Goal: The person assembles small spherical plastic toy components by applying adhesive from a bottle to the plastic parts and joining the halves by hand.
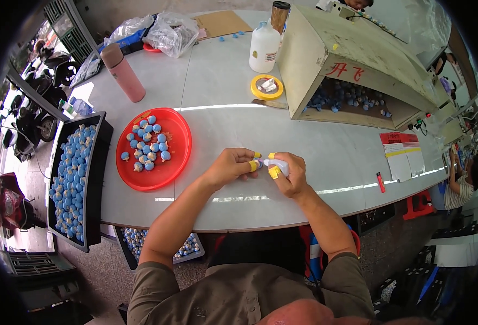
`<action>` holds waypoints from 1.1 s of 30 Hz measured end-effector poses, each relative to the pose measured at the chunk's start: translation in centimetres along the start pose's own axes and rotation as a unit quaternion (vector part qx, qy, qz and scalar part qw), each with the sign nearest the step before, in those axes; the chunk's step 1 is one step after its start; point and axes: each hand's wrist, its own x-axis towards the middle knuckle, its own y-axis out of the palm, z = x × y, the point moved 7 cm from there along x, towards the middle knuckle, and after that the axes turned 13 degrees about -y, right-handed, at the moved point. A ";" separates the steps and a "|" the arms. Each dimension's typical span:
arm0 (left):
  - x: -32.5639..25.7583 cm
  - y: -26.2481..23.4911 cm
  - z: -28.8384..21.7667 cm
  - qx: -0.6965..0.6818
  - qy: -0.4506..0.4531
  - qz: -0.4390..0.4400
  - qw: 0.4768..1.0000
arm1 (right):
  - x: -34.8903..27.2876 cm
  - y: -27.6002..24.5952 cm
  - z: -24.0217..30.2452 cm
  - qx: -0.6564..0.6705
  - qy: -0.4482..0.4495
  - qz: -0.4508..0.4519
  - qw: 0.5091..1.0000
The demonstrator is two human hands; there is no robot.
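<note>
pale grey tabletop spreads under your two hands, which meet near its front edge. your right hand is curled around a small white bottle, fingers closed on it, with yellow tape on the thumb and one fingertip. your left hand pinches shut on a tiny piece right at the bottle's tip; the piece is too small to make out, and two of this hand's fingertips also wear yellow tape. the hands touch each other.

just to the left lies one round red tray holding roughly twenty small blue balls clustered in its upper half. further left, at the table's edge, one black bin is packed with many more blue balls, too many to count. behind your hands sit one yellow tape roll, one large white bottle, one pink flask and one open wooden box with blue pieces inside. one red lighter lies to your right.
</note>
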 end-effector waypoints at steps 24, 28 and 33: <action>0.2 -0.4 0.0 -0.025 0.012 -0.014 1.000 | 0.0 0.1 1.1 -0.109 -0.114 -0.016 0.987; 0.4 -0.6 0.2 -0.032 0.011 -0.020 0.999 | 0.1 0.2 1.3 -0.121 -0.115 -0.004 0.986; 0.4 -0.6 0.2 -0.033 0.017 -0.037 0.999 | 0.0 0.5 1.5 -0.127 -0.123 -0.002 0.984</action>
